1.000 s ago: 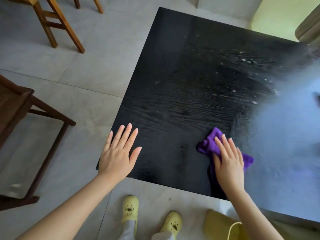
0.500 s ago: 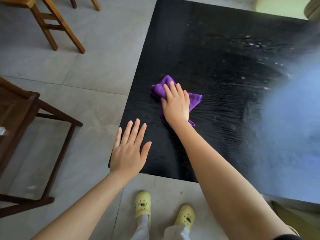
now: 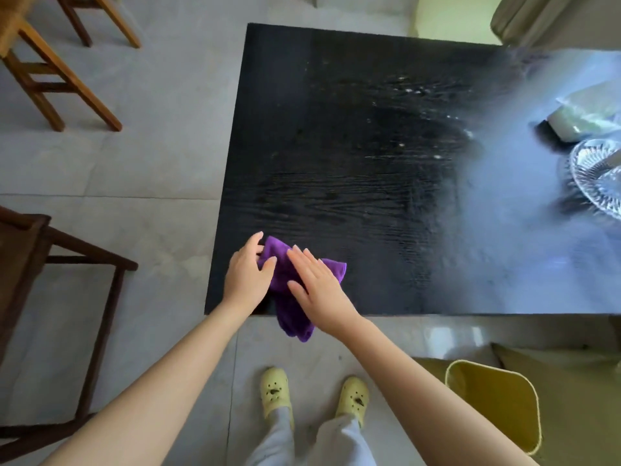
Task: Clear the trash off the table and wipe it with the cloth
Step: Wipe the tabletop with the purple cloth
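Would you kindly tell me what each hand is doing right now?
Left hand: fingers curled onto the crumpled purple microfibre cloth, seemingly gripping it.
Right hand: open, flat, pressing on the cloth.

Bare forearms, pale grey trousers (image 3: 322, 442), and yellow clogs (image 3: 275, 391) with what look like vent holes.

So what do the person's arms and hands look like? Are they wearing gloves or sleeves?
No gloves and no sleeves in view. Both forearms are bare all the way to the bottom of the picture. The left hand and right hand are bare too, with no rings, watch or bracelets showing. The fingernails look short and plain. Lower down, the person wears light grey trousers and pale yellow clogs with holes.
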Action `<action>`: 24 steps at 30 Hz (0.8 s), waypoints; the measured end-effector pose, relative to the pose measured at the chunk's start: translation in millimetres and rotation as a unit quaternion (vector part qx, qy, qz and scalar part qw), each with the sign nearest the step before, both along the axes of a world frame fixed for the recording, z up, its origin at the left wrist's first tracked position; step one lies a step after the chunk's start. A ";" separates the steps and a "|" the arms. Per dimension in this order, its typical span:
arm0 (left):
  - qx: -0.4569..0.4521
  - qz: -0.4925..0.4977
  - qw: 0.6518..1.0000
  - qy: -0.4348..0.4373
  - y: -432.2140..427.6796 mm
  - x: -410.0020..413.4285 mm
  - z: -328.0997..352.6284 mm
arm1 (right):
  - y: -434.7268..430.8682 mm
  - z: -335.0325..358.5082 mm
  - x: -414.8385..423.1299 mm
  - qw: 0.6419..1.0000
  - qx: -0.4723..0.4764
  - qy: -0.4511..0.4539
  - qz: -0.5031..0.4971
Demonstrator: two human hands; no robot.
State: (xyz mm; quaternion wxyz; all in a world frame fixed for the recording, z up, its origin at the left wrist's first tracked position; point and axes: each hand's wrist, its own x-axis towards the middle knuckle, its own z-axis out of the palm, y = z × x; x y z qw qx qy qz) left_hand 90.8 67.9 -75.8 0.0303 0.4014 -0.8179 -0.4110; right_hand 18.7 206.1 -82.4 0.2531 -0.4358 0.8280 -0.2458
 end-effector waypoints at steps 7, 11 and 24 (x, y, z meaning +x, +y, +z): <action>0.084 0.010 0.990 -0.113 16.7 -22.7 16.1 | 29.9 5.5 -1.7 0.985 0.073 0.127 -0.094; 0.132 -0.040 0.980 -0.145 27.0 -39.1 32.4 | 38.5 17.7 -13.8 0.968 0.163 0.131 -0.136; 0.184 -0.280 0.942 -0.034 96.5 -121.7 109.0 | 147.7 108.6 -105.2 0.957 0.151 0.027 -0.247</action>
